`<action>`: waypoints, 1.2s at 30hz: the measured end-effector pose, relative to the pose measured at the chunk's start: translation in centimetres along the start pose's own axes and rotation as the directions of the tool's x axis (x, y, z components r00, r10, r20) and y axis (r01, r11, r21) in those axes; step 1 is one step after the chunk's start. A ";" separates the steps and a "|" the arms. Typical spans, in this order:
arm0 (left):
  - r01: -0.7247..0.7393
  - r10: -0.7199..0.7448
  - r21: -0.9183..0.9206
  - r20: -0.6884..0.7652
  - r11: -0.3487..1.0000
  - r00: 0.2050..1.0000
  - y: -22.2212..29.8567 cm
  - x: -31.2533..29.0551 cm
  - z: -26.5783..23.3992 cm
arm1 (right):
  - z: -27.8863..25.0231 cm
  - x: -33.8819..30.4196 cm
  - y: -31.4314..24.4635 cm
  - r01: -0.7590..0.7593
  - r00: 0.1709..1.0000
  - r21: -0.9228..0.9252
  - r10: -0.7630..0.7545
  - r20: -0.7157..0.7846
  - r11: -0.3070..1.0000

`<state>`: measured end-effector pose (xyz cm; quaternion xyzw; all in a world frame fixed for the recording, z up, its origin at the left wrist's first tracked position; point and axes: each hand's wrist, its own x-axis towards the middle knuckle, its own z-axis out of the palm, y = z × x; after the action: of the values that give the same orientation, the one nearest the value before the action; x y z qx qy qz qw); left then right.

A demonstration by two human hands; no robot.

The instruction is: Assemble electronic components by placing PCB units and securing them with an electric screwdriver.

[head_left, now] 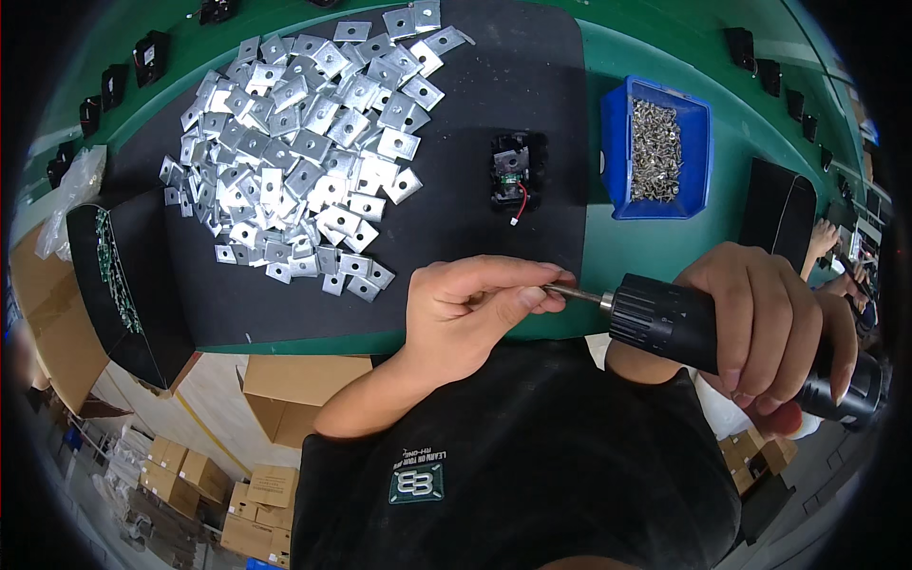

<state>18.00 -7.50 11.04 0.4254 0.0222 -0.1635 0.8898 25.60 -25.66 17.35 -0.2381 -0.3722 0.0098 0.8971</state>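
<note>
My right hand (pixel 769 323) is wrapped round a black electric screwdriver (pixel 660 321), held level with its bit toward the left. The fingers of my left hand (pixel 475 309) pinch at the tip of the metal bit (pixel 578 296); a screw there, if any, is hidden by the fingertips. Beyond my hands, a small black plastic housing (pixel 532 166) lies on the dark mat. Inside it sit a metal plate (pixel 511 161) and a small green circuit board (pixel 511 178). A red wire (pixel 522 201) with a white connector hangs out of its near side.
A heap of square metal plates with holes (pixel 313 142) covers the mat's left part. On the right stands a blue bin (pixel 616 161) full of screws (pixel 655 152). Black boxes (pixel 157 285) flank the table, the left one holding green boards. A co-worker's hand (pixel 823 237) shows far right.
</note>
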 end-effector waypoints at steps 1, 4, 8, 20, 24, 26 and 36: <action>-0.011 0.010 0.061 0.018 0.998 1.000 0.2 0.1 0.0 | 0.0 -0.1 0.0 0.001 1.000 -0.002 -0.001 -0.027 1.000; 0.049 -0.048 0.106 -0.005 0.993 0.999 0.6 0.1 0.1 | -0.3 -0.1 0.0 -0.017 1.000 -0.006 0.017 0.003 1.000; 0.073 -0.071 0.069 -0.025 0.995 0.997 0.7 0.1 0.2 | -0.1 0.2 -0.2 -0.063 0.997 -0.025 0.064 0.035 0.998; -0.170 0.097 0.383 0.203 0.908 0.974 0.4 0.6 -1.6 | -0.7 0.1 0.5 -0.115 0.983 0.071 0.103 0.153 0.991; -0.192 0.107 0.404 0.224 0.895 0.969 0.6 0.9 -1.4 | -0.5 0.1 0.1 -0.105 0.988 0.058 0.098 0.116 0.993; -0.193 0.096 0.436 0.236 0.879 0.967 1.2 1.4 -1.2 | -0.5 0.1 -0.1 -0.108 0.990 0.035 0.104 0.095 0.994; -0.356 0.178 0.934 0.344 0.040 0.922 3.6 5.4 -3.1 | 0.5 -0.6 1.0 -0.171 0.973 -0.550 0.052 -0.225 0.818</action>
<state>24.52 -4.50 10.78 0.8926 -0.2315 0.0048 0.3869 25.00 -24.71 16.83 -0.5143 -0.2517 -0.0723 0.8166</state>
